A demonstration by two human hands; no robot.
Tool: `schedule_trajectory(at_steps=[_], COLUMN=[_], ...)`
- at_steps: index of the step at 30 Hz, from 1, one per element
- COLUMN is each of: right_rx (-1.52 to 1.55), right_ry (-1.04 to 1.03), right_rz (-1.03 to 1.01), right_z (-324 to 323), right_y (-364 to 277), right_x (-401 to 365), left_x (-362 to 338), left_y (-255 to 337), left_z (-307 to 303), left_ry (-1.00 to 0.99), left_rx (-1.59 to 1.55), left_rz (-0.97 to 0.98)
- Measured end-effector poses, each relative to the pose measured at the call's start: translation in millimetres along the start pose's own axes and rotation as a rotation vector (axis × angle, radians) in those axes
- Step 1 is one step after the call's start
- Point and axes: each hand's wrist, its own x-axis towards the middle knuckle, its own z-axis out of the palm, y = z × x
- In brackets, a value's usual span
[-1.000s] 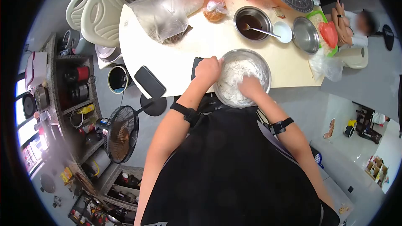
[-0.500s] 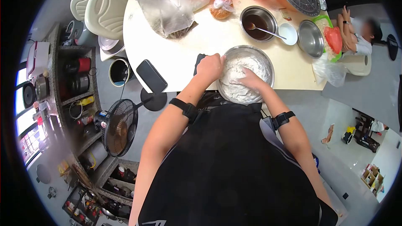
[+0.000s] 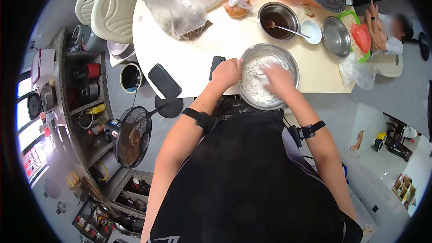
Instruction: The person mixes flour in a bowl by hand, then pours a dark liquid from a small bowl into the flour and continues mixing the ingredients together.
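A round metal mixing bowl (image 3: pixel 294 69) of white, partly clumped flour (image 3: pixel 256 83) sits at the table's near edge. My left hand (image 3: pixel 227 73) is closed on the bowl's left rim. Inside the bowl, my right hand (image 3: pixel 279 80) touches the flour with fingers bent and somewhat apart; the fingertips are blurred and dusted white. Just left of my left hand lies a small black device (image 3: pixel 217 63). Beyond the bowl stands a metal pot (image 3: pixel 288 11) of brown liquid, a spoon (image 3: pixel 288 30) resting in it across a small white bowl (image 3: pixel 311 31).
A black phone (image 3: pixel 164 81) lies on the table (image 3: pixel 189 58) at left. Plastic bags (image 3: pixel 175 6) and a tied bag (image 3: pixel 237 6) are farther back. An unfilled metal bowl (image 3: pixel 336 38) stands right. A fan (image 3: pixel 133 137) is on my left; another person (image 3: pixel 387 31) sits at right.
My right hand has moved farther from me and slightly right within the flour. The bowl has shifted slightly away and to the right, with my left hand still at its rim.
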Motion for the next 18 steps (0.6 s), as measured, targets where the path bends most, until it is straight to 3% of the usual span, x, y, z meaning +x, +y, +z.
schedule_trajectory(at_steps=[10, 18], right_rx=[0.004, -0.060], right_ry=[0.120, 0.110], right_rz=[-0.243, -0.159], right_z=[51.0, 67.1], right_y=[13.4, -8.9], right_x=[-2.7, 15.6], left_x=[-0.8, -2.7], left_y=[-1.8, -10.4], left_z=[-6.8, -11.3], left_ry=[-0.075, -0.113], left_rx=[-0.135, -0.346], left_rz=[0.082, 0.104])
